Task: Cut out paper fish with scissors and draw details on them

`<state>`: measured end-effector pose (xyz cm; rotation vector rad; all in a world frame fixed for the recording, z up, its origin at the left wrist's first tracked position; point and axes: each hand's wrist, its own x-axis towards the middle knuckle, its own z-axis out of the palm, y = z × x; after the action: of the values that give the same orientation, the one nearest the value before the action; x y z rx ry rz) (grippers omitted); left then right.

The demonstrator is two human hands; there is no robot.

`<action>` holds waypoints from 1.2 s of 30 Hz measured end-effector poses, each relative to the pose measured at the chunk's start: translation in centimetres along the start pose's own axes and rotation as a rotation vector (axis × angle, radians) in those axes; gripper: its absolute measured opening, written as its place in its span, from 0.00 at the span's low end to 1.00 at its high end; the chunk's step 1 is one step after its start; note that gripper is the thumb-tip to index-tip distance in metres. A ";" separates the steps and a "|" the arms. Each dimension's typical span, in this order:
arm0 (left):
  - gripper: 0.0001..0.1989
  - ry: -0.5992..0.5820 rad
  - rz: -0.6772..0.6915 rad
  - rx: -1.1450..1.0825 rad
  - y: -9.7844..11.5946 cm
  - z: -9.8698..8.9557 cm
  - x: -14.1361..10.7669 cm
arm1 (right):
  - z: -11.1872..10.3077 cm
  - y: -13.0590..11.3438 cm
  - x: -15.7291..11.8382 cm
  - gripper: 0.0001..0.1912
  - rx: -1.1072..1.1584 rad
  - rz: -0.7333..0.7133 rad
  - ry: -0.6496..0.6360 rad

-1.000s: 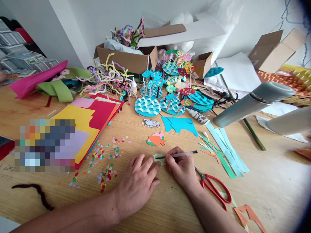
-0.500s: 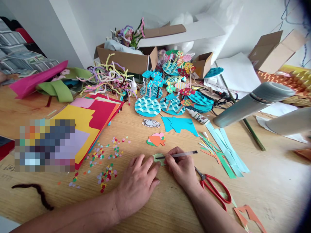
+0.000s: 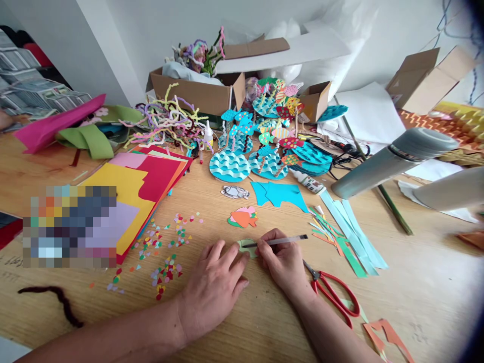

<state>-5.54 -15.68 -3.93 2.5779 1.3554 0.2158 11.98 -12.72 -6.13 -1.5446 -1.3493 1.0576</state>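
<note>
A small light-green paper piece (image 3: 248,248) lies flat on the table, partly covered by my fingers. My left hand (image 3: 215,283) rests on the table with its fingers stretched out, the fingertips touching the paper's left side. In my right hand (image 3: 284,262) is a slim pen (image 3: 282,241), pinched between thumb and fingers, its dark tip on the green paper. Just beyond lie stacked paper fish cutouts (image 3: 243,217), orange on top of pink and green. Red-handled scissors (image 3: 335,295) lie beside my right wrist.
Confetti bits (image 3: 166,272) are scattered left of my hands, near stacked coloured paper (image 3: 124,181). Paper strips (image 3: 353,234) and a grey thermos (image 3: 393,161) stand or lie to the right. Blue wave-covered discs (image 3: 230,167), pipe cleaners (image 3: 170,116) and a glue bottle (image 3: 308,181) sit farther back.
</note>
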 end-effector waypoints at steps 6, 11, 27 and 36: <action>0.19 0.004 0.007 0.012 0.0 -0.1 0.0 | 0.1 0.0 -0.1 0.07 0.004 0.001 -0.005; 0.20 0.011 0.006 0.012 0.0 0.0 0.0 | 0.1 -0.1 -0.1 0.07 -0.002 -0.008 -0.005; 0.20 0.003 0.006 0.004 -0.1 0.1 0.0 | 0.1 0.1 0.0 0.07 -0.007 0.001 -0.001; 0.20 0.013 0.009 0.007 -0.1 0.2 0.1 | 0.1 0.0 0.0 0.07 -0.014 -0.012 -0.009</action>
<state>-5.57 -15.59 -4.12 2.5930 1.3522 0.2296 11.89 -12.67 -6.15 -1.5418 -1.3731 1.0505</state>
